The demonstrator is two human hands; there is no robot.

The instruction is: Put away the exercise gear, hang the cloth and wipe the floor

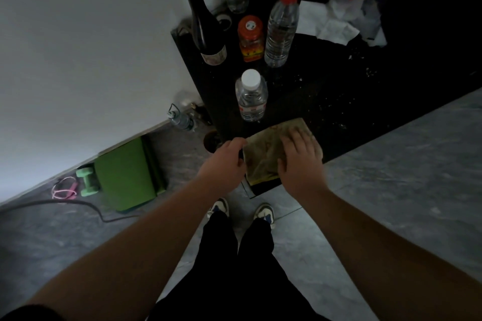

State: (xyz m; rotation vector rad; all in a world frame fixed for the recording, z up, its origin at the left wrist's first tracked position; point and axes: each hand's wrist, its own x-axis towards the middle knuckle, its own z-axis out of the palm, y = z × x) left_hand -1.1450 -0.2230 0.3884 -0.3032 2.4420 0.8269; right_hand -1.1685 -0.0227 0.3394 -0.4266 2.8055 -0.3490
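A folded olive-brown cloth [266,148] lies on the near corner of a black table [339,112], hanging slightly over its edge. My right hand [300,156] lies on top of the cloth with fingers spread flat. My left hand [224,161] holds the cloth's left edge at the table corner, fingers curled around it. On the floor by the wall to the left lie a folded green exercise mat [127,172], a light green dumbbell [87,181] and a pink skipping rope [64,189].
On the table stand a dark wine bottle [206,23], an orange-lidded jar [250,39], two clear water bottles [280,31] [251,96] and crumpled white paper [347,18]. A grey cable [78,206] runs across the grey tile floor. Another bottle [180,120] lies by the wall.
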